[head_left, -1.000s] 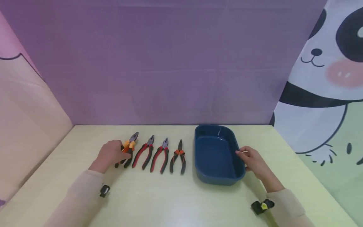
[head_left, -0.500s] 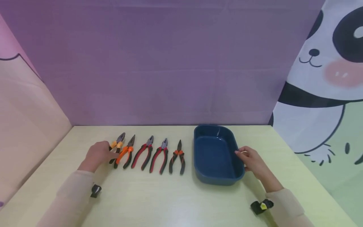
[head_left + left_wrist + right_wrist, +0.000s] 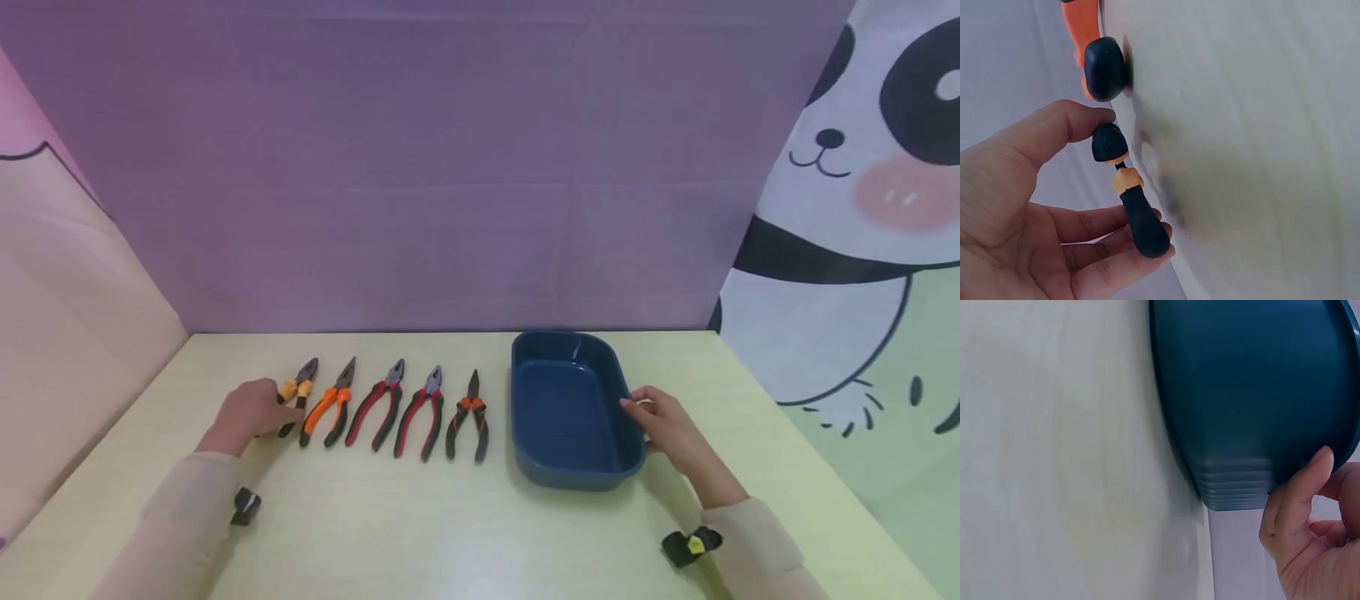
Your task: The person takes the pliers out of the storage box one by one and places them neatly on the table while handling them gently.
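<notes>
My left hand (image 3: 249, 408) holds the yellow-and-black pliers (image 3: 303, 388) at the left end of a row of pliers. In the left wrist view the thumb presses one black handle, while the fingers lie along the other handle (image 3: 1142, 219). The pliers' metal nose points away from me. Just right of them lie orange-and-black long-nose pliers (image 3: 342, 395). My right hand (image 3: 667, 423) pinches the right wall of a deep blue tray (image 3: 572, 478), thumb on the inside; the right wrist view shows the fingers behind its wall (image 3: 1235, 484).
Two red-and-black pliers (image 3: 394, 375) and dark pliers with orange bands (image 3: 472, 403) lie between the orange pair and the tray, noses pointing away. A purple backdrop (image 3: 450, 208) stands behind the pale table (image 3: 420, 533).
My left hand has moved left with the yellow-and-black pliers, uncovering the orange pliers beside them. The right hand has stayed at the tray.
</notes>
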The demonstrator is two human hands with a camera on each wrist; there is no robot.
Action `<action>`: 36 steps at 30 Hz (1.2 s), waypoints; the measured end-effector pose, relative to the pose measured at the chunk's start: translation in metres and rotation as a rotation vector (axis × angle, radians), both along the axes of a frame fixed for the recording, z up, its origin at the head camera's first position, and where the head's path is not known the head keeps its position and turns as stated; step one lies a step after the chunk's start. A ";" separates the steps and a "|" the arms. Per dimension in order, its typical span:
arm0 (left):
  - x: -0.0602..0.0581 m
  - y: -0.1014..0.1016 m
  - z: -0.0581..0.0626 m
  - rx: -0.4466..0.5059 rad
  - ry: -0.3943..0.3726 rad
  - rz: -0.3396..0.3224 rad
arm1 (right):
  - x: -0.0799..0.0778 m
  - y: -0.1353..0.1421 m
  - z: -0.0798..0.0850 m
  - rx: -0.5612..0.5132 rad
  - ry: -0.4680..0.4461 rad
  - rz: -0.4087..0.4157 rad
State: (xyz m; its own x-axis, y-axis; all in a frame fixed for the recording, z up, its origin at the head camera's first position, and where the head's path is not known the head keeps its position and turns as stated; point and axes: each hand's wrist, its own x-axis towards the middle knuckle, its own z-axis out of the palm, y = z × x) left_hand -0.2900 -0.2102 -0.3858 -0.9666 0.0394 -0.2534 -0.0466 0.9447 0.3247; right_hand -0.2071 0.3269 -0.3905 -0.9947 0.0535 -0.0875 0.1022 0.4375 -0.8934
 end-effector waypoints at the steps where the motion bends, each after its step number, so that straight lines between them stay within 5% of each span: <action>1: 0.000 0.000 0.000 0.001 -0.002 -0.002 | 0.000 0.000 0.000 -0.001 0.000 0.000; 23: -0.005 -0.001 -0.005 -0.048 -0.040 -0.009 | -0.003 0.000 -0.002 -0.015 -0.004 0.001; 36: 0.001 -0.004 0.000 -0.043 -0.017 -0.050 | -0.005 0.003 -0.002 0.031 -0.014 -0.014</action>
State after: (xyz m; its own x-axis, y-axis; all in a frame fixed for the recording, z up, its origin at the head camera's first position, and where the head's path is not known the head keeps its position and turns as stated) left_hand -0.2886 -0.2147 -0.3862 -0.9593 0.0761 -0.2720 -0.0043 0.9589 0.2836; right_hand -0.2118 0.3297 -0.3929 -0.9925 0.0704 -0.1000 0.1213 0.4631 -0.8780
